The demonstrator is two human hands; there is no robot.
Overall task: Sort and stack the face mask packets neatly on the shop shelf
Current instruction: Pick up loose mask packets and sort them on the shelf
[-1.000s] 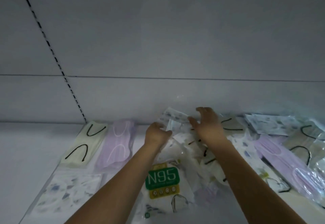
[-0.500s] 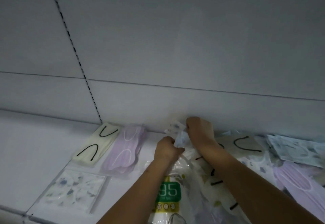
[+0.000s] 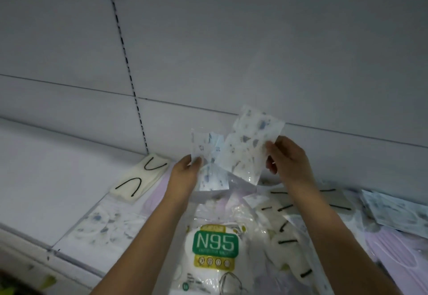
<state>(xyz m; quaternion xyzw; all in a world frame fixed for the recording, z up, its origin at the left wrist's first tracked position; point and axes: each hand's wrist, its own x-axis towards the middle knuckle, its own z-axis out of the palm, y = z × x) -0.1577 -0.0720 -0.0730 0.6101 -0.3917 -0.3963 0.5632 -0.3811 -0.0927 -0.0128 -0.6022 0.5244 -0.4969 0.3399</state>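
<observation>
My left hand [image 3: 185, 174] grips a clear packet with a blue-patterned mask [image 3: 208, 155], raised above the shelf. My right hand [image 3: 287, 158] pinches a second, longer blue-patterned packet [image 3: 247, 146], tilted up against the back wall. Below them lies a loose heap of packets, topped by a white N95 packet [image 3: 215, 243] with a green label. At the left a cream packet with black ear loops [image 3: 141, 178] lies flat, with a lilac packet [image 3: 152, 199] beside it, partly hidden by my left arm. A patterned packet [image 3: 106, 225] lies in front of them.
The white shelf [image 3: 46, 190] runs left; its front edge [image 3: 58, 257] crosses the lower left. A slotted upright [image 3: 129, 72] runs up the grey back wall. Cream packets with black loops [image 3: 289, 243], lilac packets [image 3: 398, 255] and a bluish patterned packet [image 3: 398, 211] crowd the right.
Both hands were down in the heap, closing on patterned packets. They have since lifted, each holding one packet, and drawn apart. The view has tilted and moved closer.
</observation>
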